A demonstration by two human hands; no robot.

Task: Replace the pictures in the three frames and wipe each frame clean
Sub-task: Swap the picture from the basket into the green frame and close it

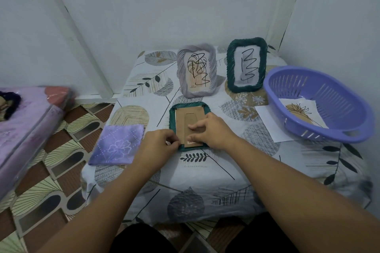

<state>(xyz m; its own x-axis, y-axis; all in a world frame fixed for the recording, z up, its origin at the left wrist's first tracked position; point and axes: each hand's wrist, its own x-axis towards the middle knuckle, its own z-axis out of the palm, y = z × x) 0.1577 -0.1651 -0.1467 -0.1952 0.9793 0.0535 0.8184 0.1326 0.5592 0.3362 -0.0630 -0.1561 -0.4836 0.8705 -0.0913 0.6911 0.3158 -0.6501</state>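
Frame (face-down) under both hands' grip

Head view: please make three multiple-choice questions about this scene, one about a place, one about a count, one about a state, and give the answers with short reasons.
1. Where is the cloth?
A. in the basket
B. on the table, left of the face-down frame
C. on the floor

2. How many frames stand upright?
A. one
B. two
C. three

3. How does the frame under the hands lie?
A. face down, back board up
B. upright
C. face up

Answers:
1 B: the cloth lies flat on the table beside the left hand.
2 B: the grey frame and the green frame stand at the back.
3 A: the brown back board of the face-down frame shows, with the right hand resting on it.
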